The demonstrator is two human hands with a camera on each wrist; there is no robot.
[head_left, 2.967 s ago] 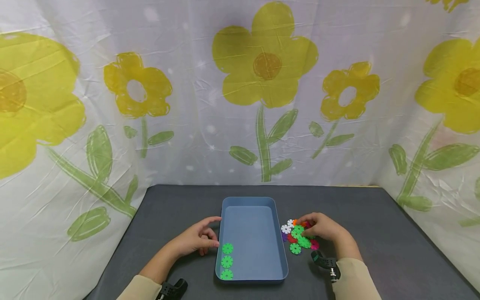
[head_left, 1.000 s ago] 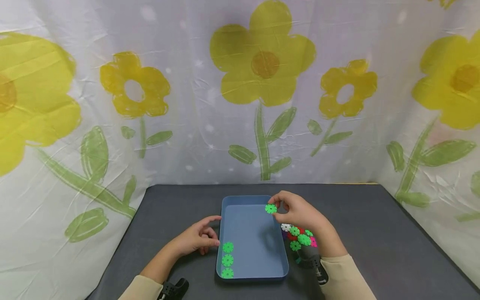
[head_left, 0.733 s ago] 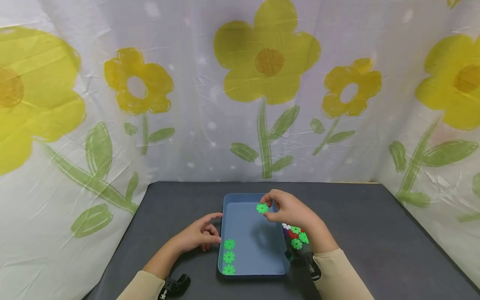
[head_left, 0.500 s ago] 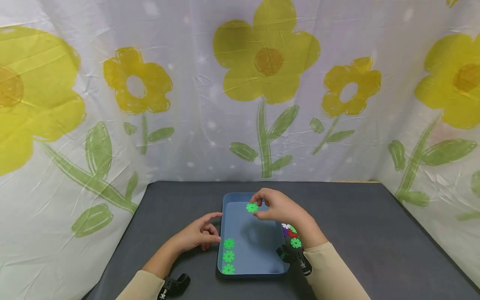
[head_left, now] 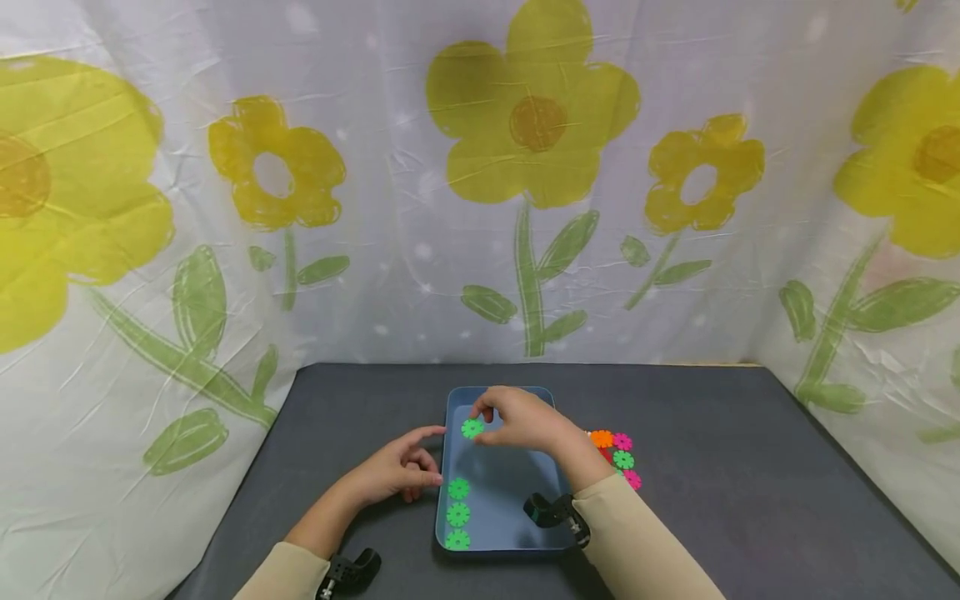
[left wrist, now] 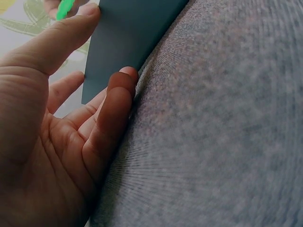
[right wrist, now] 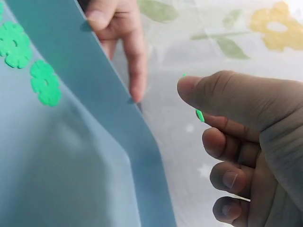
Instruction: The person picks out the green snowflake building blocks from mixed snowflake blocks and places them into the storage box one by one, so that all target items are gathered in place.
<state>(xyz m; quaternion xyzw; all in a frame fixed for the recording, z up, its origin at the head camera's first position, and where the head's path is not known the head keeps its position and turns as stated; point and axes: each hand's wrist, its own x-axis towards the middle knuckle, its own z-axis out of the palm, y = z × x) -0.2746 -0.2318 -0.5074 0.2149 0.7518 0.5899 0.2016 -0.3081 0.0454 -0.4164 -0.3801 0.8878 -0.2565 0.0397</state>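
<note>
Only the head view shows the pile [head_left: 623, 459]. Our right hand [head_left: 517, 419] pinches a green disc [head_left: 472, 428], now nearer our loose left hand [head_left: 401, 468].

There's my left hand [left wrist: 57, 123] on the feed, thumb tip against the blue tray [left wrist: 130, 35], lower fingers bent beside it! Grey cloth [left wrist: 213, 132] spreads past those fingertips; beyond the thumb, my blurred right hand [left wrist: 50, 6] holds a green piece [left wrist: 64, 9].

Head cam sits above near side of the tray [head_left: 498, 525], facing forward and down, widest view; left wrist cam [head_left: 356, 573] low outside tray's left wall [left wrist: 125, 42], left hand [head_left: 386, 477] very close; right wrist cam [head_left: 550, 510] over tray, facing that wall, right hand [head_left: 521, 421] close; head and right wrist share green pieces [head_left: 458, 514] inside tray
</note>
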